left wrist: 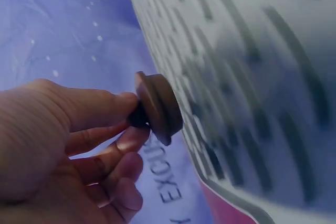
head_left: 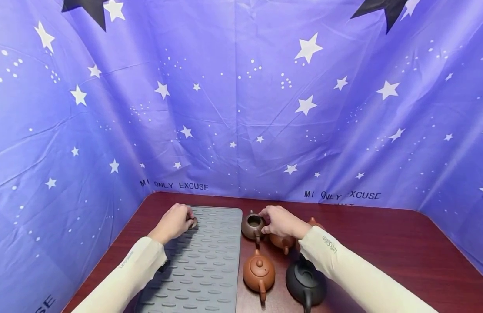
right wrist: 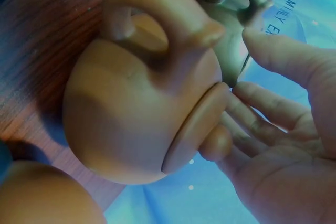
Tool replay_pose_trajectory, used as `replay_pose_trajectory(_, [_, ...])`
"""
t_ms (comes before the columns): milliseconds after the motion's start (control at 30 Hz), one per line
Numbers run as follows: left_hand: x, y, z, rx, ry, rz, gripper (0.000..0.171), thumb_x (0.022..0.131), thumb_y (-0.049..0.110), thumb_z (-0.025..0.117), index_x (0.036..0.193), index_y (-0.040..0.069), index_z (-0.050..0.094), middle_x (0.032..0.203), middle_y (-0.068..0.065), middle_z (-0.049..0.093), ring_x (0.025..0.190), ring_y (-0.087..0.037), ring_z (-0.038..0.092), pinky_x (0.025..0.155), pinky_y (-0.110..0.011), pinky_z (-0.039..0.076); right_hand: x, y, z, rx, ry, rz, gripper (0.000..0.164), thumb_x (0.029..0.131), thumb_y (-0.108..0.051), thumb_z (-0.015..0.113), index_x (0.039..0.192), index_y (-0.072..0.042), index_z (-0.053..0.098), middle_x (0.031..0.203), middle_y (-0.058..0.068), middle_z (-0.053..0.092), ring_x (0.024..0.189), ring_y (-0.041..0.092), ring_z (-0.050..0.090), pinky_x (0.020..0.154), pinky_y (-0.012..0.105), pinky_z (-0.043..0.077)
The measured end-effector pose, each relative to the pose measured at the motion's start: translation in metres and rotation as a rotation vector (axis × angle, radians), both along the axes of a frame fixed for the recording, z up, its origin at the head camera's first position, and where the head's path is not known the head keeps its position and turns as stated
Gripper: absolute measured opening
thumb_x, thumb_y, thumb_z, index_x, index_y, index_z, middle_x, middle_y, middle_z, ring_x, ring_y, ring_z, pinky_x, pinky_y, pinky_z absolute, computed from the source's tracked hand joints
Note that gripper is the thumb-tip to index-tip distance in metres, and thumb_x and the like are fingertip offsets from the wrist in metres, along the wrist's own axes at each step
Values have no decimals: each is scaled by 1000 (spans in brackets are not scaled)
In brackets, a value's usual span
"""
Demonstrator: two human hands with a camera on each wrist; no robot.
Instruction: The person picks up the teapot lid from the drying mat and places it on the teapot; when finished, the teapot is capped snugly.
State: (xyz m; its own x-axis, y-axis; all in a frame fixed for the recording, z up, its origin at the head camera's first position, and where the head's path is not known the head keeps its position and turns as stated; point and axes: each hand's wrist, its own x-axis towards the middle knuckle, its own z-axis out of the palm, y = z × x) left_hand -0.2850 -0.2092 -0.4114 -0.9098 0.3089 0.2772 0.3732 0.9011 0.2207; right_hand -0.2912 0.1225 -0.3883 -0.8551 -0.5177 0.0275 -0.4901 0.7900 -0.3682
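Note:
My left hand (head_left: 174,222) pinches a small brown teapot lid (left wrist: 157,106) by its knob. The lid's underside faces the grey ridged mat (head_left: 214,269), at its far left part; whether they touch I cannot tell. A dark brown teapot (head_left: 247,232) stands lidless beside the mat's right edge, its round mouth showing. At that pot's right side is my right hand (head_left: 282,222), thumb and fingers spread apart with nothing gripped. Below this hand sits an orange-brown teapot (right wrist: 136,114) with its lid on; the right wrist view shows its handle and knob close to the fingers.
Nearer me stand another orange teapot (head_left: 258,274) and a black teapot (head_left: 305,282), both lidded. One more orange piece (head_left: 315,222) is partly hidden behind the right wrist. A star-printed purple cloth (head_left: 241,108) hangs around the dark red table (head_left: 401,252).

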Motion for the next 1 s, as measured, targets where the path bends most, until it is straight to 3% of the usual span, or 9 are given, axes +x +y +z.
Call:
replay_pose_trajectory(233, [0,40,11,31,127,-105,10,76,4,73,77,12,66,77,3,59,77,-18,52,73,-34,46,2,3,1,4,-9,-9,44,76,-15,79,115,-1,64,104,9,64,99,24,58,88,37,45])
replay_pose_trajectory(333, [0,59,15,57,146,-141,9,78,8,74,80,12,67,79,4,59,79,-16,51,72,-32,46,3,2,1,6,1,-8,44,76,-14,79,115,0,63,105,9,64,99,24,58,89,37,44])
replay_pose_trajectory(500, [-1,91,17,79,139,-183,7,81,13,74,84,13,67,83,5,59,80,-13,49,75,-30,45,4,0,3,10,4,19,44,77,-14,77,116,1,62,105,10,63,97,24,57,89,37,44])
replay_pose_trajectory(700, [-6,124,18,39,138,-218,6,83,17,71,87,15,68,85,6,59,81,-13,48,75,-28,45,3,1,2,27,-1,48,45,78,-15,77,117,2,62,101,9,61,89,20,55,83,37,44])
replay_pose_trajectory(1000, [-13,150,14,14,146,-275,6,81,14,73,85,14,68,83,5,58,81,-15,50,73,-27,45,1,3,1,8,-10,63,45,79,-17,76,117,4,61,103,12,61,91,23,56,84,37,44])
